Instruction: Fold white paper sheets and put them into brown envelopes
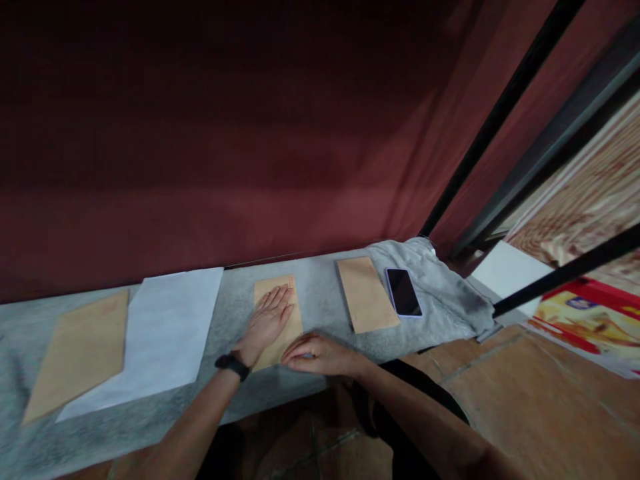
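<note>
A brown paper envelope (280, 347) lies on the grey cloth-covered surface in front of me. My left hand (267, 317) is spread flat across its upper part, a black watch on the wrist. Over the envelope's lower right edge, my right hand (320, 353) is held sideways with fingers loosely bent and nothing visible in them. Whether its fingertips touch the paper I cannot tell. To the right is a stack of brown envelopes (367, 293). White paper sheets (170, 327) lie to the left, partly overlapped by another large brown envelope (85, 347).
A phone (404, 292) with a dark screen rests beside the right-hand envelopes. The grey cloth (320, 283) is rumpled at its right end. Black metal bars (480, 140) rise there. A dark red wall (250, 167) stands behind. Boxes (595, 320) sit on the tiled floor.
</note>
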`<state>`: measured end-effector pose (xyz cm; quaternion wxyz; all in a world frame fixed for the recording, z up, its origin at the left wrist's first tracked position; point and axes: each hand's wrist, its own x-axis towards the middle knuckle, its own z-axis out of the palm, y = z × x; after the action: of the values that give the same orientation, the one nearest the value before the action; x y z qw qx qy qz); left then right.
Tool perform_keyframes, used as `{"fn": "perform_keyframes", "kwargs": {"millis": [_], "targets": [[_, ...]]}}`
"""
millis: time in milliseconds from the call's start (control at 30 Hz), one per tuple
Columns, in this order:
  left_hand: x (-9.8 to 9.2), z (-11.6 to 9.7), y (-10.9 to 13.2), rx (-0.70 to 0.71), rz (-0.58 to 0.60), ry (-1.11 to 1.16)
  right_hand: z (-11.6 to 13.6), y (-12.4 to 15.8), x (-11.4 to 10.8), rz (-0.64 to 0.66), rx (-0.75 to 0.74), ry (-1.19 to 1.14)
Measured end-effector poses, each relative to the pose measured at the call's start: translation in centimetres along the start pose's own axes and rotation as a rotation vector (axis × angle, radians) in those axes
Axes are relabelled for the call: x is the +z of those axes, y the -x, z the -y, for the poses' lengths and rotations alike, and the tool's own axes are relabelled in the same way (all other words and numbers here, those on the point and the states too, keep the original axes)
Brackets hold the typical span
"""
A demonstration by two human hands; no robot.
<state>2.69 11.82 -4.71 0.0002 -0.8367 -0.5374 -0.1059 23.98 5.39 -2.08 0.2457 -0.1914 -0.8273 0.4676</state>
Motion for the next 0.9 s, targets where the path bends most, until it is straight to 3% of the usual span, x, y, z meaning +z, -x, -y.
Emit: {"fn": "perform_keyframes", "kwargs": {"millis": [167, 300, 400, 533, 633, 767, 900], "targets": [[0.5, -0.7, -2.5, -0.009, 0.012, -0.029, -0.7, 0.1, 0.3, 0.024, 0.086, -0.128], [0.7, -1.0, -0.7, 0.058, 0.009, -0.037, -1.2, 0.0, -0.3, 0.056, 0.220, -0.221], [0.6, -1.5, 1.8, 0.112, 0.020, -0.048, -1.2, -0.1, -0.9, 0.040, 0.237, -0.282], [0.2, -2.6, 5.0, 0.172, 0.074, -0.044, -1.3, -0.4, -0.9, -0.056, 0.214, -0.375], [-0.2, -3.9, 7.0, 0.126, 0.094, -0.045, -1.7, -0.5, 0.0, -0.190, 0.255, -0.407], [-0.9, -5.5, 9.4, 0.119, 0.106, -0.067, -2.2, 0.1, 1.1, -0.422, 0.244, -0.241], [-1.7, -7.0, 11.3, 0.110, 0.109, -0.086, -1.9, 1.0, 1.2, -0.503, 0.216, -0.078]]}}
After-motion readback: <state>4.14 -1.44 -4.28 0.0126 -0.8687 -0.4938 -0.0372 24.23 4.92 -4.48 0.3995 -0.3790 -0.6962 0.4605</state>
